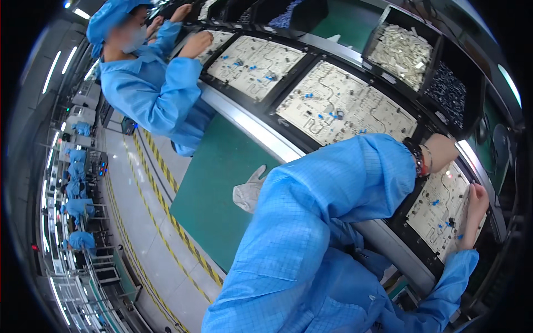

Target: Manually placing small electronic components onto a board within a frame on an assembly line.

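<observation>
A cream circuit board (430, 213) in a black frame lies under my hands, with small blue and dark parts standing on it. My left hand (440, 152), with a dark bracelet at the wrist, is over the board's far end by the rail; its fingers are turned away and hidden. Along the board's right edge is my right hand (477, 208), its fingers drawn together at the tips. Whatever those fingertips hold, if anything, is too small to make out.
Bins of pale parts (402, 53) and dark parts (446, 91) stand behind the line. More framed boards (347, 105) run along the rail (250, 119) to the left. A co-worker in blue (147, 83) works there. A pale glove (250, 190) lies on the green surface (214, 205).
</observation>
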`<state>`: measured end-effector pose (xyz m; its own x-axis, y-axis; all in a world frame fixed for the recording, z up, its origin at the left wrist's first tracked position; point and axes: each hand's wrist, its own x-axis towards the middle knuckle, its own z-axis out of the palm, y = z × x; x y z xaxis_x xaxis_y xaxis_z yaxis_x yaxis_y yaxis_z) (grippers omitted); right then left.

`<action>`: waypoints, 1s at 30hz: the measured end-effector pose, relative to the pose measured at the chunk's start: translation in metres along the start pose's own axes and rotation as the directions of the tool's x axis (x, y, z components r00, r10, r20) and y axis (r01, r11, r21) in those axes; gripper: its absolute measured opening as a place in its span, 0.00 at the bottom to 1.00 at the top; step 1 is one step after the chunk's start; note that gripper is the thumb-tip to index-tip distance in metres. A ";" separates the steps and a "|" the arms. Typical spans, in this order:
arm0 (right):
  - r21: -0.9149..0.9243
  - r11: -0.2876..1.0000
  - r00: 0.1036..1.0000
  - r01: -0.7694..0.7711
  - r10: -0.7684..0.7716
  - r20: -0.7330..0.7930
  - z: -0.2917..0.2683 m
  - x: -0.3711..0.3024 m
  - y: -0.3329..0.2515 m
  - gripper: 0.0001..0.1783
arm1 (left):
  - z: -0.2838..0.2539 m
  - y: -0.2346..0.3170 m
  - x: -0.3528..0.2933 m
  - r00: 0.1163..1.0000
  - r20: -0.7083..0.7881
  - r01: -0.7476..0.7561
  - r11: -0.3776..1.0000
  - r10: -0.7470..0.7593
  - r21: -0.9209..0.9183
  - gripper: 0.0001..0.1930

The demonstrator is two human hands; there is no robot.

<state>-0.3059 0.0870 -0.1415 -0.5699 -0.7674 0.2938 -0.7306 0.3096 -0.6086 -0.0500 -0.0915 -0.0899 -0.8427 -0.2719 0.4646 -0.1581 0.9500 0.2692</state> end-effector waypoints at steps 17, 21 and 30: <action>-0.118 0.969 0.976 -0.218 0.218 -0.009 -0.103 -0.023 -0.014 0.11 | -0.034 -0.009 -0.019 0.996 0.064 -0.059 0.997 0.055 0.050 0.22; -0.173 0.971 0.985 -0.165 0.170 0.019 -0.089 -0.024 -0.016 0.09 | -0.039 -0.011 -0.024 0.995 0.072 0.063 0.985 -0.075 0.160 0.27; -0.391 0.892 0.967 -0.227 0.159 -0.200 -0.060 -0.033 -0.039 0.07 | -0.042 -0.025 -0.027 0.986 0.076 0.137 0.981 -0.149 0.139 0.23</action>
<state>-0.2815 0.1336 -0.0835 -0.7421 -0.5806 0.3350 -0.6693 0.6699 -0.3215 -0.0020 -0.1143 -0.0731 -0.8466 -0.3976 0.3539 -0.3422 0.9158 0.2103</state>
